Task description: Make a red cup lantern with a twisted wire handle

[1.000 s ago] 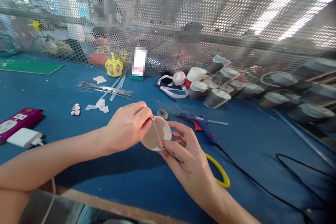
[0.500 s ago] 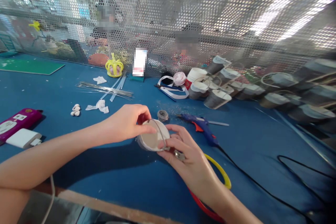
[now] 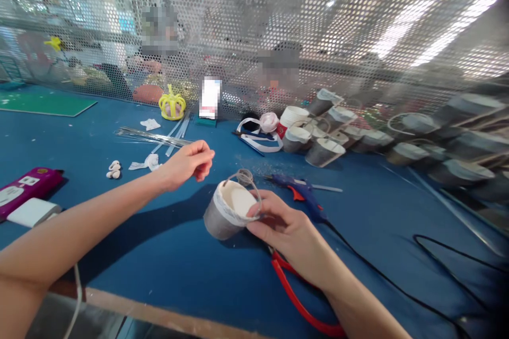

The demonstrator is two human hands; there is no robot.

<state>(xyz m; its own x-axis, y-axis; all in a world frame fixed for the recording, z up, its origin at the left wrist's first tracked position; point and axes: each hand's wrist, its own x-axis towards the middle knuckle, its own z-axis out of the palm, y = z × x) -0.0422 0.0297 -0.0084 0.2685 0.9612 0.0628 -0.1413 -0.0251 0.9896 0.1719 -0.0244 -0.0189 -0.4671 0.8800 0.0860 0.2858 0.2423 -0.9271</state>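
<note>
A small grey cup (image 3: 225,220) with a white lace rim is tilted toward me, with a thin wire handle (image 3: 257,190) arching over its mouth. My right hand (image 3: 284,228) pinches the cup's rim on the right side, thumb outside and fingertips at the inner wall. Beneath this hand lies a red-handled tool (image 3: 292,291), its metal head mostly hidden; I cannot tell whether the hand touches it. My left hand (image 3: 191,164) is apart from the cup, up and to its left, with fingers curled and nothing visible in them. Behind the cup is a small wire coil (image 3: 244,176).
A blue glue gun (image 3: 302,193) lies right, its black cord trailing forward. Several grey cups (image 3: 326,152) are heaped at the back right. Thin wires (image 3: 151,136), glue sticks (image 3: 181,130) and a yellow crown-like piece (image 3: 172,103) lie back left. A purple power strip (image 3: 32,188) is far left.
My left hand has let go of the cup and moved up and left. The cup has turned to show its grey side. The tool's yellow handle is no longer visible.
</note>
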